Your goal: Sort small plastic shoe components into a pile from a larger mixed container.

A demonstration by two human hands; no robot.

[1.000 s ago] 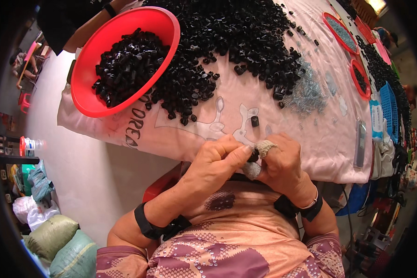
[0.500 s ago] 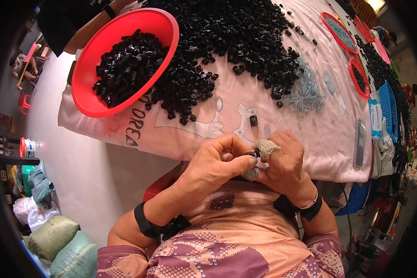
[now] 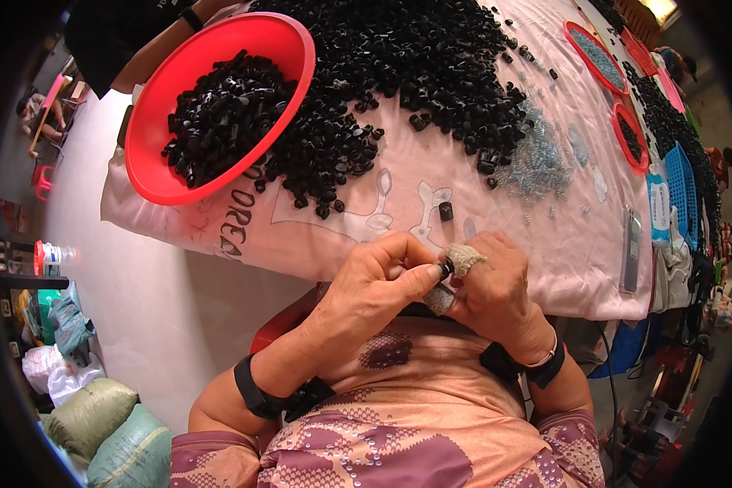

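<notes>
My left hand [image 3: 382,278] pinches a small black plastic part [image 3: 446,267] between thumb and fingertips. My right hand [image 3: 498,278] is curled against the same part, with knitted fabric covers [image 3: 466,258] on its index finger and thumb. Both hands meet just over the table's near edge, in front of my body. A single black cap [image 3: 446,211] lies on the cloth beyond them. Farther off spreads a large heap of black plastic caps [image 3: 415,61]. Right of that heap is a pile of small, pale metal springs [image 3: 537,167].
A red basin [image 3: 150,154] of black parts is tilted at the far left, near another person's arm [image 3: 159,57]. At the right are red trays [image 3: 624,88], a blue basket [image 3: 681,195] and a phone-like grey device [image 3: 631,248] on the pink cloth [image 3: 342,244]. Stuffed sacks [image 3: 98,415] sit lower left.
My hands have shifted very slightly, and the right thumb's cover shows more below the black part. The red basin has barely moved.
</notes>
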